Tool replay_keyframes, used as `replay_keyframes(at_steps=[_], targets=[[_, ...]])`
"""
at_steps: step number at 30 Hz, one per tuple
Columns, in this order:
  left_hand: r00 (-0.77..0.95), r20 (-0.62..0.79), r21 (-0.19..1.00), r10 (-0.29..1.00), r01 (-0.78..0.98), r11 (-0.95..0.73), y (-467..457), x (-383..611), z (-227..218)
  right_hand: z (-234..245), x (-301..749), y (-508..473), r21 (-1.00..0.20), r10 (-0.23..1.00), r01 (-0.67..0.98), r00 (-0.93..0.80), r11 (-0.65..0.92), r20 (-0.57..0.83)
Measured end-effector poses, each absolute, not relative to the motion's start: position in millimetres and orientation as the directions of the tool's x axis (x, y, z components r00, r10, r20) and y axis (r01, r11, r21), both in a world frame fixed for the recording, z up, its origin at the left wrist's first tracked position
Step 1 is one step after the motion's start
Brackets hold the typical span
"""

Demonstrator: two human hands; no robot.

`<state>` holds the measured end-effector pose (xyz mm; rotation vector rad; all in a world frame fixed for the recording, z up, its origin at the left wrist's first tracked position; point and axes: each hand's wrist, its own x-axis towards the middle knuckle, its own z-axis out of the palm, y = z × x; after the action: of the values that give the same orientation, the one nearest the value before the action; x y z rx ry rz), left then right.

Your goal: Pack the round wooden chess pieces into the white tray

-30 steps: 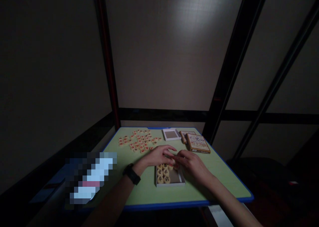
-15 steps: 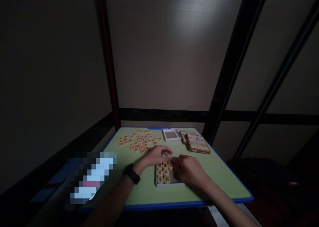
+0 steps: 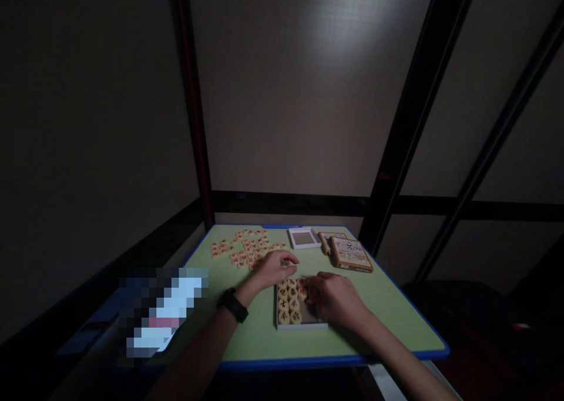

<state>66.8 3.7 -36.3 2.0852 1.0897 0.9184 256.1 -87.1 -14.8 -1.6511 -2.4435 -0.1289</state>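
Note:
An open shallow white box (image 3: 302, 327) sits near the front of the table. Round Chinese chess pieces (image 3: 284, 304) with black characters fill its left side in two columns, and pieces with red characters (image 3: 302, 293) lie to their right, towards the back. My right hand (image 3: 337, 298) is closed over the box's right side, its curled fingertips down at the pieces; whatever they hold is hidden. Just beyond the box's back left corner hovers my left hand (image 3: 275, 269), thumb and fingers apart with nothing visible between them. Loose chess pieces (image 3: 251, 249) are spread beyond it.
An open white box part (image 3: 304, 238) lies at the back of the green table (image 3: 379, 319). To its right are two printed boxes (image 3: 351, 253), partly overlapping. A blurred-out bright object (image 3: 165, 313) is at the left edge. Blue trim borders the tabletop.
My left hand has drawn back from the box, up and left, uncovering the pieces at its back. My right hand stays almost in place over the box's right side.

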Motion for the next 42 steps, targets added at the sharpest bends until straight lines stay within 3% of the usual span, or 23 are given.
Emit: replay_keyframes(at_steps=[6, 11, 15, 21, 25, 30, 32, 38, 42], targets=[[0.37, 0.3, 0.762, 0.879, 0.462, -0.454, 12.2, 62.5, -40.3, -11.4, 253.3, -88.9, -0.061, 0.912, 0.923, -0.362, 0.38, 0.194], [0.166, 0.382, 0.756, 0.909, 0.51, -0.41, 23.5, 47.3, -31.4, -1.9, 261.8, -86.2, -0.208, 0.908, 0.895, -0.348, 0.395, 0.232], [0.004, 0.421, 0.593, 0.907, 0.755, -0.279, 29.4, 26.3, -24.7, -1.5, 274.1, -61.0, -0.325, 0.888, 0.855, -0.281, 0.404, 0.365], [0.065, 0.449, 0.266, 0.891, 0.943, -0.202, 30.9, 6.2, -32.0, -17.8, 273.2, -10.5, -0.415, 0.877, 0.828, -0.178, 0.378, 0.446], [0.079, 0.441, 0.212, 0.894, 0.959, -0.189, 29.8, 2.0, -29.8, -37.9, 272.5, -0.2, -0.446, 0.866, 0.806, -0.156, 0.39, 0.475], [-0.038, 0.409, 0.281, 0.912, 0.956, -0.086, 26.8, -1.2, -22.6, -51.3, 274.7, -9.8, -0.416, 0.871, 0.814, -0.206, 0.406, 0.446], [0.004, 0.405, 0.287, 0.914, 0.949, -0.131, 24.9, 0.9, -23.2, -50.7, 272.8, -13.1, -0.396, 0.87, 0.819, -0.229, 0.415, 0.437], [0.368, 0.342, 0.239, 0.865, 0.856, -0.459, 25.6, 10.5, -36.9, -50.4, 268.3, -11.2, -0.383, 0.875, 0.829, -0.235, 0.407, 0.422], [0.419, 0.281, 0.263, 0.863, 0.832, -0.49, 31.7, 8.2, -46.7, -51.9, 270.9, -8.7, -0.37, 0.873, 0.836, -0.233, 0.404, 0.428]])
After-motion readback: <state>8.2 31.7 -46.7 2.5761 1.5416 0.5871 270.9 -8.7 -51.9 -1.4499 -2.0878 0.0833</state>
